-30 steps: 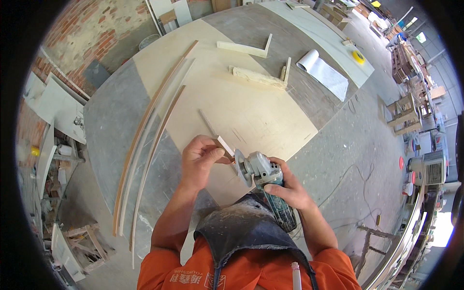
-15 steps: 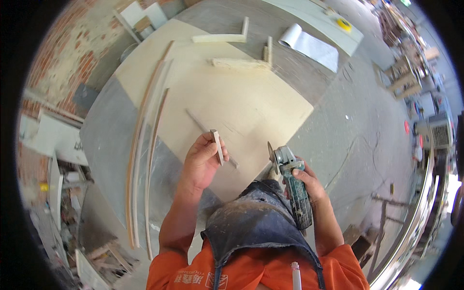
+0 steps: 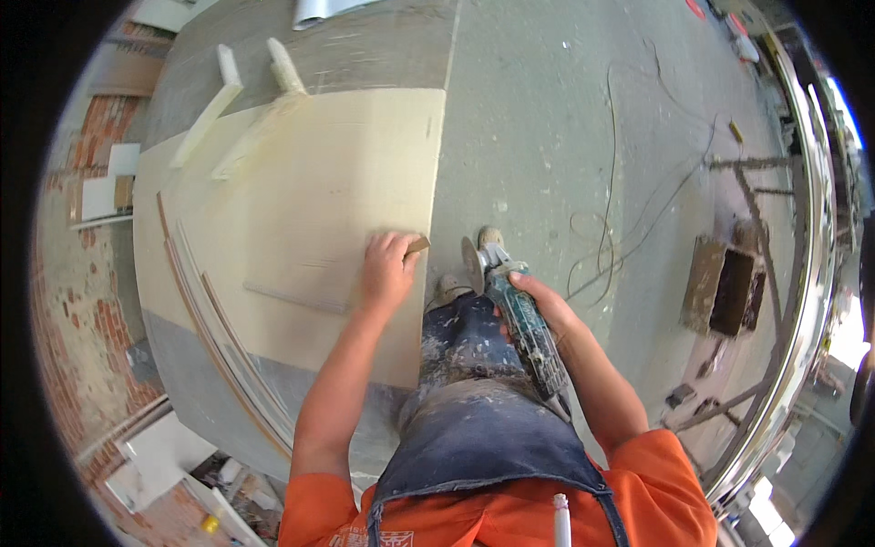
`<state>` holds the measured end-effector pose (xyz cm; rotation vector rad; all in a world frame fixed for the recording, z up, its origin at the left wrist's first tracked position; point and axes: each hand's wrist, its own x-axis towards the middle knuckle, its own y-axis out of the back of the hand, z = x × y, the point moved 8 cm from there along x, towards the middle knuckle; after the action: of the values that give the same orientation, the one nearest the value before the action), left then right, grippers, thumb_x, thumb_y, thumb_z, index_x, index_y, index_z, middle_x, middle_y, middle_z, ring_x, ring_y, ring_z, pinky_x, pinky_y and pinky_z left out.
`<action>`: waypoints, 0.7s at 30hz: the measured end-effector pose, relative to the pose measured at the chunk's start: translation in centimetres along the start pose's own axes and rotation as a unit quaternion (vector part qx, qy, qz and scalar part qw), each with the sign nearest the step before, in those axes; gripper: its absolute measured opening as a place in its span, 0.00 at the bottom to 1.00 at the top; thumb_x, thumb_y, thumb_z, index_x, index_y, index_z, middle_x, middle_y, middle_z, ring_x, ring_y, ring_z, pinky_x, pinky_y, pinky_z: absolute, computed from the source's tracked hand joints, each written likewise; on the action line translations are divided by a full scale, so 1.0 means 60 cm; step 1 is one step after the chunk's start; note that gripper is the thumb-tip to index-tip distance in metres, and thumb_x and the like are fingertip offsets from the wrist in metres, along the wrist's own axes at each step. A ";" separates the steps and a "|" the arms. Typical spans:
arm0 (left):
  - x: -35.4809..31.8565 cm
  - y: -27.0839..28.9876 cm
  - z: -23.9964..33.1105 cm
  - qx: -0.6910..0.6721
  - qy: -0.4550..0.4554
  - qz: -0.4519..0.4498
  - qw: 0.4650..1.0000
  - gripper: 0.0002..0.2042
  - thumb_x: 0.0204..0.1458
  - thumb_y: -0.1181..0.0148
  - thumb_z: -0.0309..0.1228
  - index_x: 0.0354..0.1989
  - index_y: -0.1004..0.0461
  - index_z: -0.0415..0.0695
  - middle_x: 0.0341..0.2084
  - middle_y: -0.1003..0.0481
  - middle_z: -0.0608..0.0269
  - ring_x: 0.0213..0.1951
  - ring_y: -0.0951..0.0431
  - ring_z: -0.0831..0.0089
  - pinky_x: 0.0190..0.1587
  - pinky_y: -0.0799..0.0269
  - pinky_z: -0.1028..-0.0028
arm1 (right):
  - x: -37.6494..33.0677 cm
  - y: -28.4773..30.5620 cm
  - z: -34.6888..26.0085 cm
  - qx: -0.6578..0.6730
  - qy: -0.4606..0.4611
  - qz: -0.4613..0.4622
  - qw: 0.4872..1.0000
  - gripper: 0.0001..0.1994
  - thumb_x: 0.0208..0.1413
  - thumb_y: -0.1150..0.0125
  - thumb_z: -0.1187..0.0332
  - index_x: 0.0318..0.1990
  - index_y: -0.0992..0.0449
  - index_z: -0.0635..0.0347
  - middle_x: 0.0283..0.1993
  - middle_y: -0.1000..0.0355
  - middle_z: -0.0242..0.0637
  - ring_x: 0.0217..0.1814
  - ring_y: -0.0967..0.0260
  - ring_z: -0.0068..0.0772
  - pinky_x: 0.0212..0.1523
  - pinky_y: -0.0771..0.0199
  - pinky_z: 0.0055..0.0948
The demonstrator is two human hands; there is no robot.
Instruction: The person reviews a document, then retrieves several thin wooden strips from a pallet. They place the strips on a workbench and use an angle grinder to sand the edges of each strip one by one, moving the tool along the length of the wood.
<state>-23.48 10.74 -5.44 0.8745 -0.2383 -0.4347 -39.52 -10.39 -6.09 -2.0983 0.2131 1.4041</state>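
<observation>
My left hand [image 3: 387, 269] is closed on a short brown strip piece [image 3: 417, 244], held at the right edge of a pale board [image 3: 319, 196] on the table. The fingers hide most of the piece. My right hand [image 3: 540, 299] is wrapped round the body of a green angle grinder [image 3: 527, 333]. Its thin disc [image 3: 472, 264] points up and left, apart from the strip piece. Whether the disc spins, I cannot tell. A thin grey strip [image 3: 296, 296] lies on the board, left of my left forearm.
Long thin strips [image 3: 214, 333] lie along the table's left side. Two angled pale pieces [image 3: 208, 123] rest at the far left. A cable [image 3: 609, 182] curls over the floor at right, near a brown hollow block [image 3: 711, 287]. My shoes [image 3: 451, 287] show below the grinder.
My view has swung to the right. The left hand has turned over and brought the strip piece to the board's edge. The grinder remains in my right hand.
</observation>
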 end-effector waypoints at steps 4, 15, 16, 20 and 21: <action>0.020 -0.014 0.034 0.043 -0.039 -0.024 0.998 0.14 0.49 0.32 0.22 0.45 0.21 0.45 0.41 0.22 0.58 0.45 0.25 0.55 0.51 0.29 0.60 | 0.023 0.005 0.005 0.017 -0.002 -0.048 0.999 0.26 0.64 0.42 0.46 0.50 0.28 0.63 0.33 0.24 0.44 0.23 0.22 0.38 0.19 0.19 0.37; 0.028 -0.018 0.069 0.000 -0.048 -0.019 0.999 0.14 0.48 0.33 0.19 0.44 0.20 0.45 0.40 0.20 0.60 0.45 0.24 0.55 0.50 0.29 0.61 | 0.029 -0.010 -0.021 -0.017 0.024 -0.066 0.997 0.26 0.62 0.35 0.52 0.59 0.36 0.54 0.32 0.25 0.43 0.21 0.24 0.39 0.18 0.21 0.36; 0.029 -0.017 0.073 -0.004 -0.046 -0.020 0.999 0.14 0.48 0.33 0.19 0.44 0.20 0.44 0.41 0.20 0.60 0.46 0.24 0.55 0.51 0.29 0.61 | 0.027 -0.010 -0.024 -0.021 0.029 -0.060 0.998 0.26 0.62 0.35 0.52 0.60 0.37 0.54 0.32 0.25 0.43 0.20 0.24 0.39 0.18 0.21 0.36; 0.028 -0.022 0.078 0.007 -0.034 -0.018 0.999 0.14 0.50 0.34 0.21 0.45 0.20 0.46 0.41 0.21 0.62 0.47 0.24 0.57 0.52 0.28 0.61 | 0.022 -0.009 -0.030 -0.052 0.038 -0.052 0.997 0.28 0.63 0.36 0.53 0.62 0.40 0.53 0.34 0.26 0.44 0.21 0.23 0.40 0.19 0.20 0.38; 0.029 -0.022 0.082 0.005 -0.031 -0.020 0.999 0.14 0.50 0.34 0.21 0.45 0.20 0.45 0.41 0.20 0.60 0.47 0.24 0.56 0.53 0.28 0.61 | 0.021 -0.010 -0.032 -0.055 0.044 -0.055 0.996 0.28 0.63 0.36 0.53 0.63 0.40 0.52 0.35 0.26 0.45 0.22 0.23 0.40 0.19 0.20 0.38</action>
<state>-24.12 5.80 -3.35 0.8772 -0.2800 -0.4980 -37.17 -10.73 -6.44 -2.2280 0.0556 1.2879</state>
